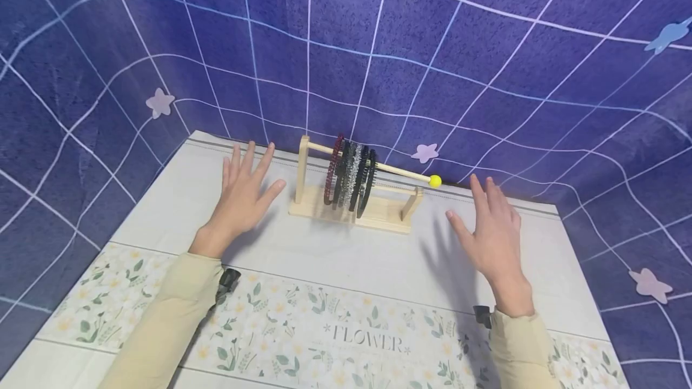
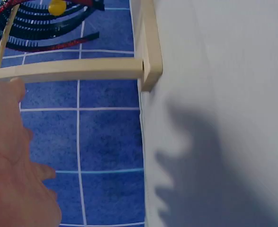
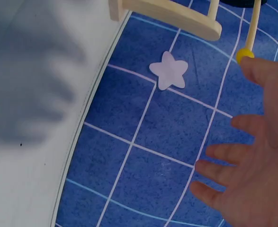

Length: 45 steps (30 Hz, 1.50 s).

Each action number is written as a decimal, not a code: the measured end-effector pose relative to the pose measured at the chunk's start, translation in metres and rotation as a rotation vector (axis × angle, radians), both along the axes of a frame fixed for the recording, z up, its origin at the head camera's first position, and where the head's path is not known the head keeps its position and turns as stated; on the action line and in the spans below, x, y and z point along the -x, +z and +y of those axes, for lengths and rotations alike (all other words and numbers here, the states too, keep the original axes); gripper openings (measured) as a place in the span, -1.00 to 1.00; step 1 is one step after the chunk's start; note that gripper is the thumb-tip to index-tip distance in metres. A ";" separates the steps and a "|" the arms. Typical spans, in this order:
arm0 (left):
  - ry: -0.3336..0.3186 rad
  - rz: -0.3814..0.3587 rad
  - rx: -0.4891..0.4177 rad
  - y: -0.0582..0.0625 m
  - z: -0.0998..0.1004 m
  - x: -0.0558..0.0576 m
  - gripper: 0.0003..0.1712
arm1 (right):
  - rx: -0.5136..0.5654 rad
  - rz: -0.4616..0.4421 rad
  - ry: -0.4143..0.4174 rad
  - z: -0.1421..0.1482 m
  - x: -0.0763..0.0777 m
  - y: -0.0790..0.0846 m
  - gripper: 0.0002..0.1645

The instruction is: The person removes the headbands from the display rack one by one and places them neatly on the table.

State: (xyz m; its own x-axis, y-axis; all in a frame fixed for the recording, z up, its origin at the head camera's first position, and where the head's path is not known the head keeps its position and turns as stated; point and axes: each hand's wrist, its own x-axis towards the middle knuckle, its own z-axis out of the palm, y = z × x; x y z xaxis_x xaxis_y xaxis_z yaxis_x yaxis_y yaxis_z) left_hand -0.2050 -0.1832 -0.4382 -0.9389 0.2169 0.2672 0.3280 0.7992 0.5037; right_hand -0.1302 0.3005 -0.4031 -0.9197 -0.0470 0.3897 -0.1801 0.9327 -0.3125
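Observation:
Several headbands (image 1: pixel 351 176), black, dark red and sparkly silver, hang side by side on the upper rod of a wooden stand (image 1: pixel 381 214). That rod ends on the right in a yellow ball (image 1: pixel 435 181). My left hand (image 1: pixel 243 197) hovers to the left of the stand with fingers spread, holding nothing. To the right of the stand my right hand (image 1: pixel 493 236) is held out over the table, fingers extended and nothing in them. In the left wrist view the stand's tall post (image 2: pixel 82 69) passes by my thumb. The right wrist view has the yellow ball (image 3: pixel 244 55) near my thumb tip.
A white tablecloth (image 1: pixel 335 257) with a flower-print band covers the table. Blue grid-patterned fabric (image 1: pixel 351 35) rises behind and at both sides, with star shapes such as the pink star (image 1: pixel 425 152) just behind the stand.

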 end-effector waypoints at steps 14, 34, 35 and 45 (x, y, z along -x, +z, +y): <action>0.009 -0.034 -0.343 -0.020 0.033 -0.001 -0.20 | 0.162 0.192 -0.018 -0.026 -0.007 0.001 -0.20; 0.059 0.016 -0.881 -0.046 0.083 -0.005 -0.42 | 0.383 0.430 0.053 -0.069 -0.018 0.005 -0.63; 0.066 0.021 -0.900 -0.047 0.085 -0.004 -0.42 | 0.392 0.433 0.062 -0.071 -0.018 0.004 -0.64; 0.107 0.068 -1.053 -0.071 0.098 0.006 -0.53 | 0.458 0.404 0.119 -0.092 -0.014 -0.003 -0.67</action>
